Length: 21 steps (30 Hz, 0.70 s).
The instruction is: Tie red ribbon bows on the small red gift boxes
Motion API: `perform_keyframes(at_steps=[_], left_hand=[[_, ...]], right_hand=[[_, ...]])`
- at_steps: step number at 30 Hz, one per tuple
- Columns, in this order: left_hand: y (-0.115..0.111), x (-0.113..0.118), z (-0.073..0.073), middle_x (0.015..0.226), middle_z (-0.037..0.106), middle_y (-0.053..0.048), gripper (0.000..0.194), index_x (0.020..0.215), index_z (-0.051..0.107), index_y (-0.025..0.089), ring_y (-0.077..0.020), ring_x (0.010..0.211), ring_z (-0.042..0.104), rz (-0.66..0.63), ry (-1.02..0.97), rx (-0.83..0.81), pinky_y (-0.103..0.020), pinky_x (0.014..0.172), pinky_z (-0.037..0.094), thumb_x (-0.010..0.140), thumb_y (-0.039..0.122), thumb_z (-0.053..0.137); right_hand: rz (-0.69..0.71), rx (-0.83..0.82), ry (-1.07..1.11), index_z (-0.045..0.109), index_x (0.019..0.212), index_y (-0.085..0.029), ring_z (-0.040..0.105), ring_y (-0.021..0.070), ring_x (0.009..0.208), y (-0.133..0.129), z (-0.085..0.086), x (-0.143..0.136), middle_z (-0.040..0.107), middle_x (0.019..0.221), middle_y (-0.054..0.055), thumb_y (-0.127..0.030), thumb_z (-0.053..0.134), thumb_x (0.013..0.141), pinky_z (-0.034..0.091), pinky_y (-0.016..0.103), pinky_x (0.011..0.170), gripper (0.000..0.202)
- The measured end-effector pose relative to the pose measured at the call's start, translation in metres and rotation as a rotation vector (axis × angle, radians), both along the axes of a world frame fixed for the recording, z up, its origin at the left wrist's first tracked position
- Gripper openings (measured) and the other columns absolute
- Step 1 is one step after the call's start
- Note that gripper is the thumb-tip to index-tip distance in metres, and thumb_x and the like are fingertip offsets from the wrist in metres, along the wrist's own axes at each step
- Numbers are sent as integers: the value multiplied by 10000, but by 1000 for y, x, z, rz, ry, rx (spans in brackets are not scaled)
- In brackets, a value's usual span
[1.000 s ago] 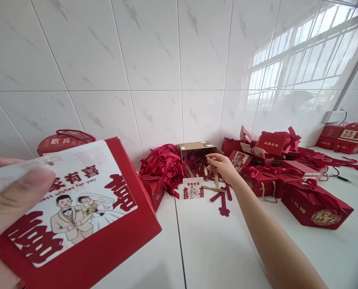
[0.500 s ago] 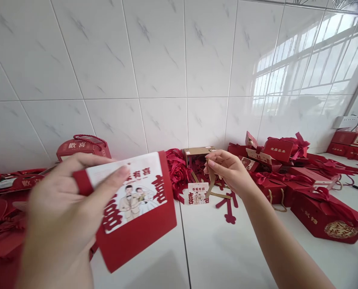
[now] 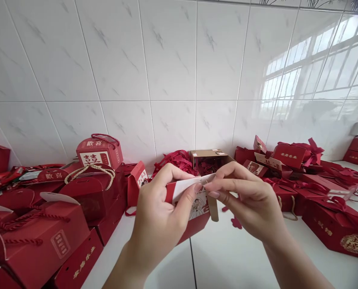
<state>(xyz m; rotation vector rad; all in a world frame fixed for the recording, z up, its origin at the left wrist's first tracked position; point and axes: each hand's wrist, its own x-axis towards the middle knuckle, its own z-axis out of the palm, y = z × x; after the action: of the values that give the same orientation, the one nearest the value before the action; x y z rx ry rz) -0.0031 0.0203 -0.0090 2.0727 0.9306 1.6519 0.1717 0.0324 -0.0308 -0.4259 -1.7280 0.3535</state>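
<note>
My left hand [image 3: 159, 218] is closed round the upper part of a red paper gift box [image 3: 194, 232], its thumb pressing a white picture card [image 3: 182, 188] against the front. A printed couple shows on the card, partly covered by my fingers. My right hand [image 3: 251, 196] pinches the end of a gold ribbon [image 3: 214, 208] at the card's upper right corner. The ribbon's flat tail hangs down beside the box. Whether the ribbon passes through a hole in the card is hidden by my fingertips.
Red gift boxes with rope handles [image 3: 46, 228] crowd the left side. A cardboard box [image 3: 209, 153] and a heap of red ribbon [image 3: 174, 157] stand by the tiled wall. More bowed red boxes [image 3: 336, 228] lie at right. A red flower-shaped piece [image 3: 236, 223] rests on the white table.
My left hand has brought the red gift box and card rightward to meet my right hand. The gold ribbon has been lifted to the card's top corner. The view has turned left.
</note>
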Motion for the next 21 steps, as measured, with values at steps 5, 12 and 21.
perform_keyframes(at_steps=[5, 12, 21], left_hand=[[-3, 4, -3, 756, 692, 37, 88, 813, 552, 229, -114, 665, 675, 66, 46, 106, -167, 519, 538, 837, 177, 618], [-3, 6, -5, 713, 646, 66, 141, 867, 556, 229, -71, 652, 647, 48, 83, 167, -124, 547, 523, 828, 107, 615], [-8, 8, -3, 755, 652, 61, 124, 871, 558, 234, -79, 655, 648, -7, 34, 115, -156, 576, 532, 834, 134, 623]], right_hand=[[-160, -90, 4, 757, 879, -330, 466, 251, 1217, -3, 2, 0, 517, 1245, 49, -223, 692, 807, 584, 340, 807, 144], [105, -349, 88, 754, 860, -338, 285, 268, 1402, 1, 5, 1, 498, 1390, -22, -260, 702, 809, 440, 434, 1052, 107], [195, -289, 207, 751, 870, -367, 348, 222, 1370, 8, -6, -2, 565, 1298, -24, -193, 722, 789, 363, 426, 1117, 195]])
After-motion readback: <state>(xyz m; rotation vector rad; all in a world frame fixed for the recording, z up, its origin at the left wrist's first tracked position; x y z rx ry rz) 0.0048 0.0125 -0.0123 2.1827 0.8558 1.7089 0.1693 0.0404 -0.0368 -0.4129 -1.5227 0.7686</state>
